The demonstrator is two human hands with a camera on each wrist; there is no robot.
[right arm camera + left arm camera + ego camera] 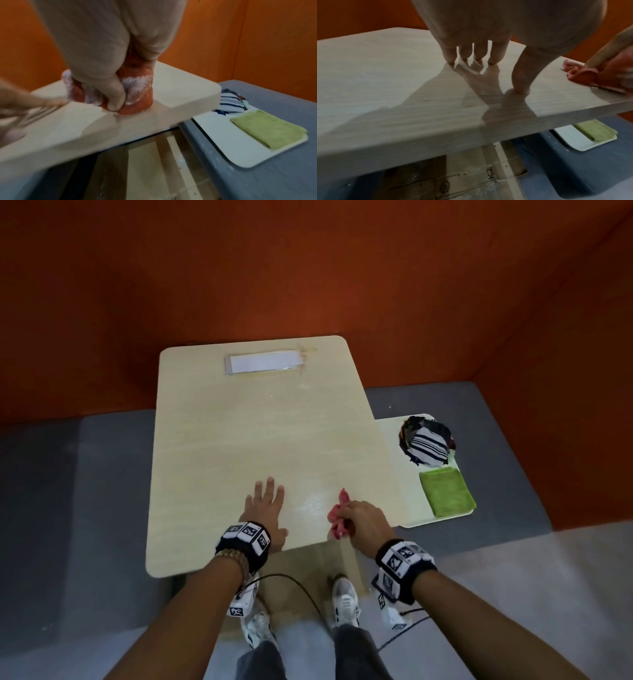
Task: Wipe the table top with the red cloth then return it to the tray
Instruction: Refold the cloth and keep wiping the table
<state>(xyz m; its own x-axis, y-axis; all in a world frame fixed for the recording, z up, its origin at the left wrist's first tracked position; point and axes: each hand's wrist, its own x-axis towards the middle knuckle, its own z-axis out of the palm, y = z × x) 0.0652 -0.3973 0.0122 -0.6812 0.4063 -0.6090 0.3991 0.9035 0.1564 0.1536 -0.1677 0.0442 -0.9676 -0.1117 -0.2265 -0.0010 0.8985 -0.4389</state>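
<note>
The red cloth (pixel 337 517) is bunched up and gripped in the curled fingers of the right hand (pixel 363 523), pressed onto the table top (pixel 260 426) near its front right edge. The left hand (pixel 265 508) is laid on the table top just to the left, fingers spread and straight, fingertips (pixel 449 59) and thumb touching the surface. The tray (pixel 394 440) is seen lower down beside the table's right edge, with a folded green cloth (pixel 447 491) and a striped bundle (pixel 428 445) lying on it, well apart from the red cloth.
</note>
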